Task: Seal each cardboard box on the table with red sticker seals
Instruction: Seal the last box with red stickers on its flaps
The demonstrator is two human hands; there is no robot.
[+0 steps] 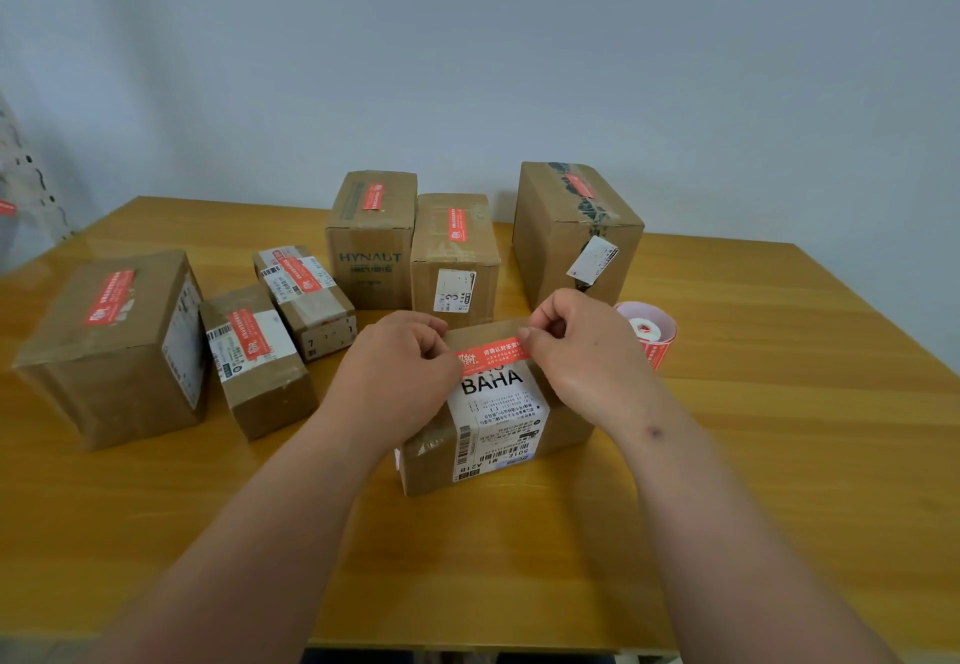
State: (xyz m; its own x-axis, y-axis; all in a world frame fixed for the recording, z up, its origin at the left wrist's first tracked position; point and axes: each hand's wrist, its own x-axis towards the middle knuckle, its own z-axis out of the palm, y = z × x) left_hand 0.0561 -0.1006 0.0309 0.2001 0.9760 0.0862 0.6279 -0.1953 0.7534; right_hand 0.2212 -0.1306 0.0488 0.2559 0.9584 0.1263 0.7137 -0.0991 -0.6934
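The near box (498, 414) on the tabletop (779, 429) carried a white shipping label reading "BAHA", with "M1 A21B" at its lower edge. A rear box (370, 242) read "HYNAUT" in green; another box (453, 258) bore a label with a "3". The red sticker seal (491, 353), printed with white Chinese characters, lay stretched across the near box's top, between both grips: the left hand (400, 372) pinched its left end, the right hand (576, 346) its right end. The sticker roll (647, 331) stood just right of that hand.
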